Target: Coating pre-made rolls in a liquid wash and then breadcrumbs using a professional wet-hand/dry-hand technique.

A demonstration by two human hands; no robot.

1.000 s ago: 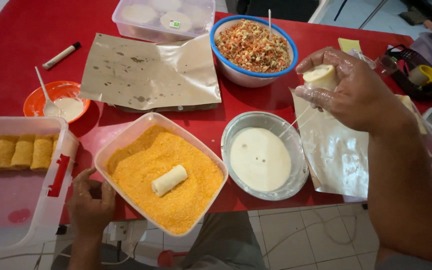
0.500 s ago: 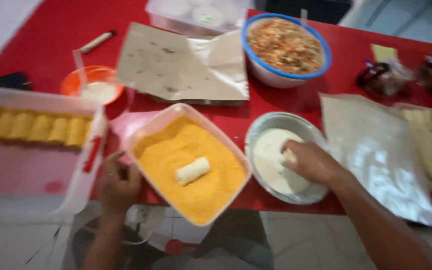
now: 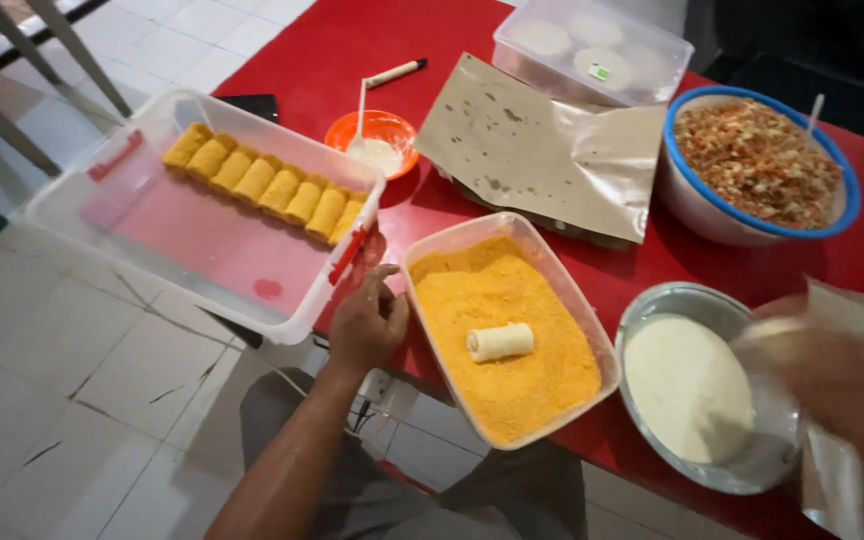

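Left hand (image 3: 367, 322) beside breadcrumb tub (image 3: 422, 262) with pale roll (image 3: 499, 342); blurred right hand (image 3: 817, 385) over batter bowl (image 3: 652, 305).

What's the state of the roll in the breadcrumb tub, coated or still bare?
Bare. The roll lies pale and smooth on top of the orange crumbs in the breadcrumb tub, unlike the orange coated rolls in the large clear bin.

head view | from above, tilted down | close over red table (image 3: 352, 40) | no second view

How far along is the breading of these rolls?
Done: a row of crumbed yellow rolls lies in the clear plastic box. In hand: one pale roll lies uncoated on orange crumbs; the blurred right hand is over the metal batter bowl; the left hand rests beside the crumb tub. The box has room left.
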